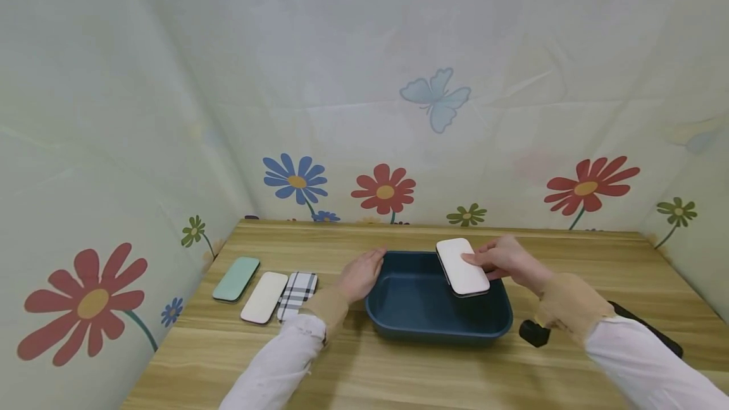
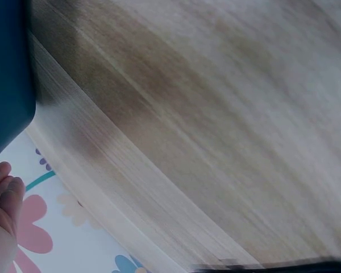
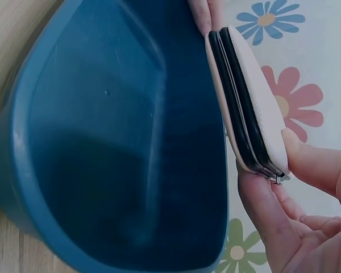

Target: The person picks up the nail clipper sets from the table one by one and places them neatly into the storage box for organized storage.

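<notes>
My right hand pinches a slim white case between thumb and fingers, tilted above the right part of a dark blue plastic basin. The right wrist view shows the case edge-on, with black rims, a metal seam and a small metal piece at its lower end. At the basin's back left corner rests my left hand, its fingers fairly straight against the rim. Only part of that hand appears in the left wrist view, beside the basin's corner.
Left of the basin, a mint green case, a cream case and a black-and-white checked case lie on the wooden table. A long black object lies at the right, partly behind my arm. Flower-printed sheeting surrounds the table.
</notes>
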Demonstrator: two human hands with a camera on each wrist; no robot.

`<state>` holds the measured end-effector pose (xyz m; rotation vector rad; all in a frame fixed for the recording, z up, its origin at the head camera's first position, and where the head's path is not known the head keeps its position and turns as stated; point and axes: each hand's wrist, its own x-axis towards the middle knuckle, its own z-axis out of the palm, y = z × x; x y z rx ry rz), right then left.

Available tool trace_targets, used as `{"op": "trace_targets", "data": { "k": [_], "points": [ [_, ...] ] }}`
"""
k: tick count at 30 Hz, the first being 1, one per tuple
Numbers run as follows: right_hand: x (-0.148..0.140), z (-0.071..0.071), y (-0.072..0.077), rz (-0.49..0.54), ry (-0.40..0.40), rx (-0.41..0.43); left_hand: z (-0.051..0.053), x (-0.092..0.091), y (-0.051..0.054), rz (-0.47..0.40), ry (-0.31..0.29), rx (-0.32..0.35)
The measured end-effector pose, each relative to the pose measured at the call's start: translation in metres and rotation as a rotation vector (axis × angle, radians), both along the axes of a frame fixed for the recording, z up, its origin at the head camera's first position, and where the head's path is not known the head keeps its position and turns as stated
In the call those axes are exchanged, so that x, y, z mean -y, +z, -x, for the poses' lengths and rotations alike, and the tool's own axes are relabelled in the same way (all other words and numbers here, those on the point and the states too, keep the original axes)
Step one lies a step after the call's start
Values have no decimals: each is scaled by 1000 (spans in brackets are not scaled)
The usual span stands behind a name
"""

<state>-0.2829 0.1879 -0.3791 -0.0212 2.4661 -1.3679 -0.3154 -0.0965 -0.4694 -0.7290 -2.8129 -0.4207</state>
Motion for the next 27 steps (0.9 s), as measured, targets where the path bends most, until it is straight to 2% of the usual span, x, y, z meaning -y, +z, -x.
{"op": "trace_targets", "data": {
  "k": [10, 20, 27],
  "points": [
    [11, 2, -5, 46, 5, 35, 0, 0, 0, 1, -4, 7],
    [26, 2, -6, 40, 7, 43, -2, 1, 3, 4, 2, 15],
    [35, 2, -9, 64, 3, 78, -2, 1, 4, 12, 0, 22]
  ]
}}
